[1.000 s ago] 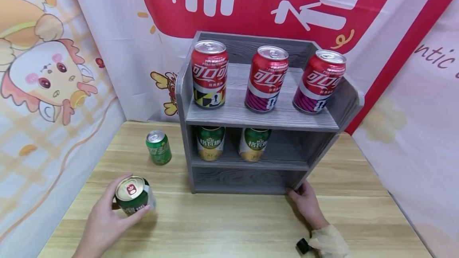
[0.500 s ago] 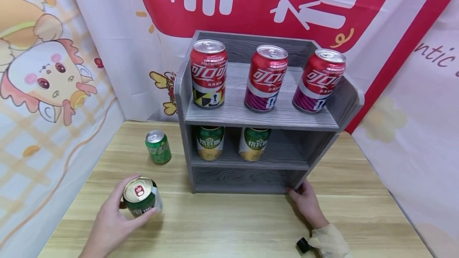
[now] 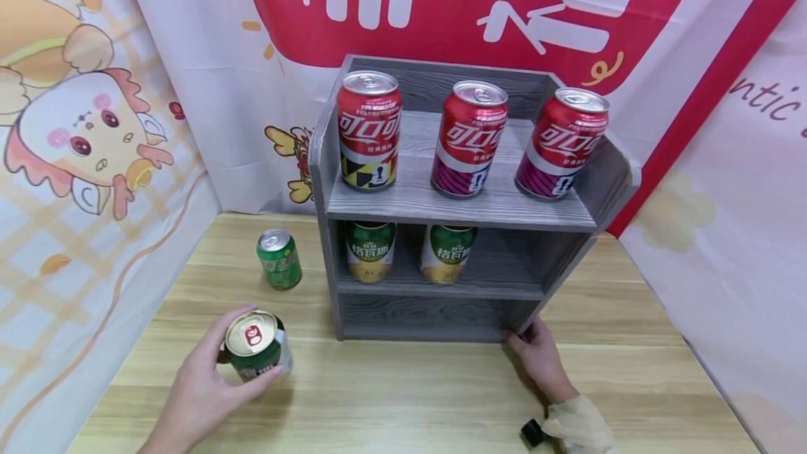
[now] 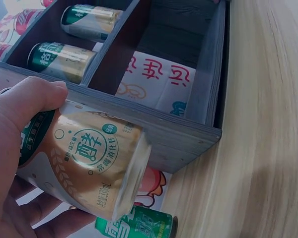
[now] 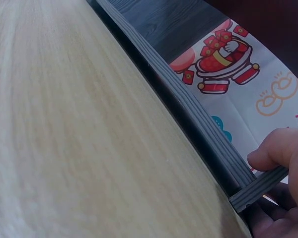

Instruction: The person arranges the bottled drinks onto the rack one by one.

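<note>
My left hand grips a green, white and gold drink can round its side, gold lid up, over the table at the front left. In the left wrist view the thumb lies along the can's near side and the fingers wrap beneath. My right hand pinches the lower right front corner of the grey wooden shelf, thumb inside the side panel and fingers outside. Two matching green-and-gold cans stand on the middle tier. Three red cola cans stand on the top tier.
A smaller green soda can stands on the wooden table left of the shelf, just beyond my left hand. Printed cloths hang behind and at both sides. A small black object sits at my right wrist.
My left hand has carried the gripped can a short way to the right. The right hand keeps its hold on the shelf corner, and the shelf stays put.
</note>
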